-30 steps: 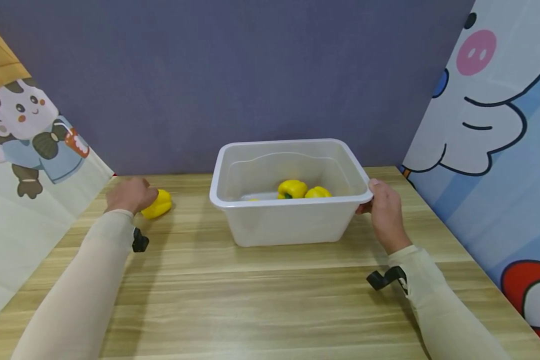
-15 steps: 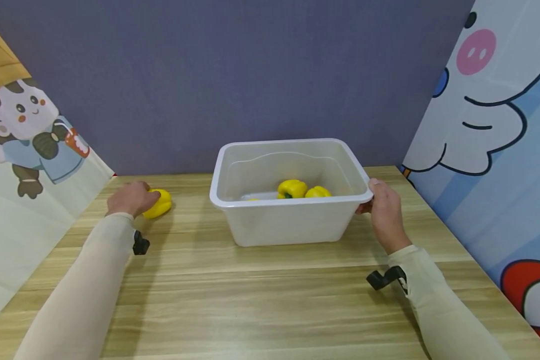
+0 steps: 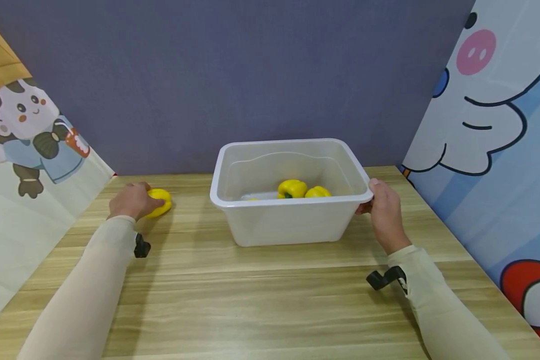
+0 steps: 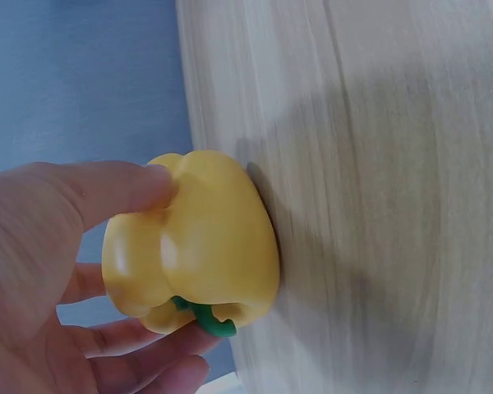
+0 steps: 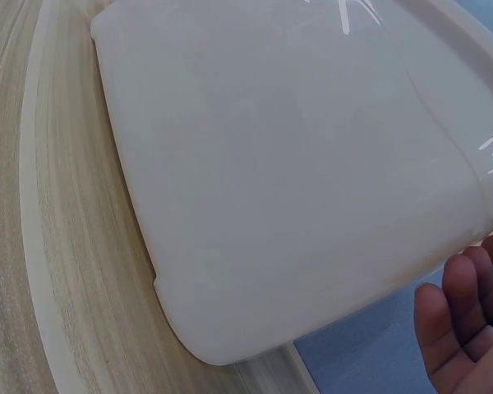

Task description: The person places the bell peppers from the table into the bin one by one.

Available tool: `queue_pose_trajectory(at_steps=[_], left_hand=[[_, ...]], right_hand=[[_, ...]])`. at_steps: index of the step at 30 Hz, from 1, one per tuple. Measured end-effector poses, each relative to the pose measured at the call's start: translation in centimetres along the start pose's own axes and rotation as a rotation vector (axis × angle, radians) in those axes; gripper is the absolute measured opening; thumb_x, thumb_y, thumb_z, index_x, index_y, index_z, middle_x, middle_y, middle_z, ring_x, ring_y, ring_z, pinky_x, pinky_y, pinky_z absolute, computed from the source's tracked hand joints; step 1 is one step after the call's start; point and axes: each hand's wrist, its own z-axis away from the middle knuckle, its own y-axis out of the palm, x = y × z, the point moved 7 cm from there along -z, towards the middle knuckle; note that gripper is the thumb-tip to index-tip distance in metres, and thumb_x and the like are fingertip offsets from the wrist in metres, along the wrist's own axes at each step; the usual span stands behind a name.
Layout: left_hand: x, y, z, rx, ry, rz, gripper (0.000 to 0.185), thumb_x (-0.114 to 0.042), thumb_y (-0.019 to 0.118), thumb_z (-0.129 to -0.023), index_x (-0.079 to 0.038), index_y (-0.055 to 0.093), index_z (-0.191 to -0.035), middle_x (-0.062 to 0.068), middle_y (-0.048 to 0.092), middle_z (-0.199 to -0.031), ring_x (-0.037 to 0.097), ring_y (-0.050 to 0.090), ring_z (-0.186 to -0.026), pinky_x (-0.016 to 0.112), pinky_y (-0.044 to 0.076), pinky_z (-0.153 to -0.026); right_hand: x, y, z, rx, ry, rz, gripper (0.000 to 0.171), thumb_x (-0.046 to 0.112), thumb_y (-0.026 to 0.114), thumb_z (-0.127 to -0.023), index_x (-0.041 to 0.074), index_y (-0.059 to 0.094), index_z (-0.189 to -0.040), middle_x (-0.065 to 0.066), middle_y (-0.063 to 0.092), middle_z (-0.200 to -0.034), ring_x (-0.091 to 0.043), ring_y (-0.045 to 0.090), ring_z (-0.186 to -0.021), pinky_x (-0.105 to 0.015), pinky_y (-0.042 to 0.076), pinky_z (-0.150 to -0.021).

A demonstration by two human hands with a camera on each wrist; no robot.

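A yellow bell pepper [image 3: 159,202] lies on the wooden table [image 3: 261,295] at the left. My left hand [image 3: 134,200] grips it, thumb on top and fingers curled beneath the pepper [image 4: 197,246], whose green stem points down. A translucent white plastic tub [image 3: 288,220] stands mid-table with two yellow peppers [image 3: 292,189] inside. My right hand [image 3: 384,210] holds the tub's right rim. In the right wrist view the tub's side wall [image 5: 279,172] fills the frame, with fingertips [image 5: 468,287] at the lower right.
A purple wall backs the table. Cartoon-printed panels [image 3: 22,150] stand along the left and right [image 3: 495,130] edges. Bare wood stretches in front of the tub.
My left hand has slid slightly nearer and closed round the pepper on the table. The right hand and tub have not moved.
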Motion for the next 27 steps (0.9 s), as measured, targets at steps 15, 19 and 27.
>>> queue_pose_trajectory(at_steps=[15, 19, 27], left_hand=[[0.6, 0.6, 0.1, 0.036, 0.005, 0.029, 0.085, -0.05, 0.064, -0.092, 0.008, 0.036, -0.146, 0.04, 0.034, -0.131, 0.053, 0.051, -0.1, 0.059, 0.046, -0.075], [0.8, 0.7, 0.2, 0.024, 0.022, 0.041, 0.086, -0.052, 0.064, -0.091, 0.011, 0.038, -0.144, 0.038, 0.034, -0.132, 0.05, 0.05, -0.1, 0.057, 0.046, -0.076], [1.2, 0.9, 0.4, 0.007, 0.037, 0.118, 0.086, -0.053, 0.063, -0.092, 0.009, 0.038, -0.146, 0.037, 0.033, -0.133, 0.052, 0.046, -0.106, 0.06, 0.044, -0.08]], right_hand=[[-0.2, -0.1, 0.0, 0.004, 0.008, 0.003, 0.038, 0.033, 0.044, -0.107, 0.0, 0.062, -0.096, -0.003, 0.062, -0.078, -0.015, 0.059, -0.058, -0.027, 0.055, -0.057], [-0.2, -0.1, 0.0, 0.005, 0.009, 0.015, 0.039, 0.033, 0.044, -0.107, 0.0, 0.061, -0.097, -0.003, 0.062, -0.079, -0.016, 0.059, -0.059, -0.027, 0.055, -0.057], [-0.3, -0.1, -0.1, -0.001, 0.011, 0.014, 0.038, 0.029, 0.042, -0.108, -0.001, 0.059, -0.092, -0.003, 0.061, -0.078, -0.016, 0.059, -0.058, -0.027, 0.055, -0.056]])
